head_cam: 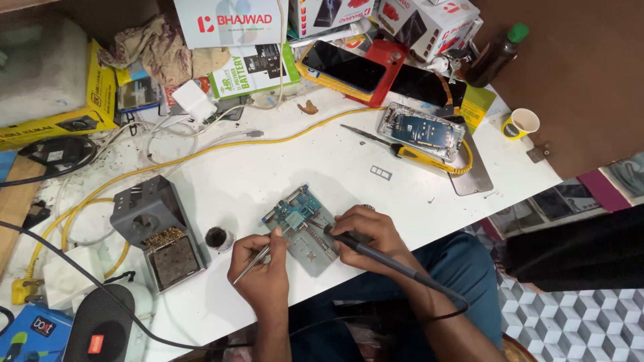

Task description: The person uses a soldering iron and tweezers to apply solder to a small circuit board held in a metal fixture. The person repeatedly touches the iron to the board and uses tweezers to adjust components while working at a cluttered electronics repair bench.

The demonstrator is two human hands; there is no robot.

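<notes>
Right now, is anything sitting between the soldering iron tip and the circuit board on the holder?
Nothing visible does. The right hand holds the soldering iron with its tip at the circuit board, and the left hand brings tweezers in from the other side. The small flux pot stands apart, left of the holder.

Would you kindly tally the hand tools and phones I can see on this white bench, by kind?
Tweezers, in the left hand: 1
Soldering iron, in the right hand: 1
Screwdriver with a yellow handle: 1
Whole phones, screen up (one on yellow, one beside red): 2
Opened phone: 1
Total: 6
</notes>
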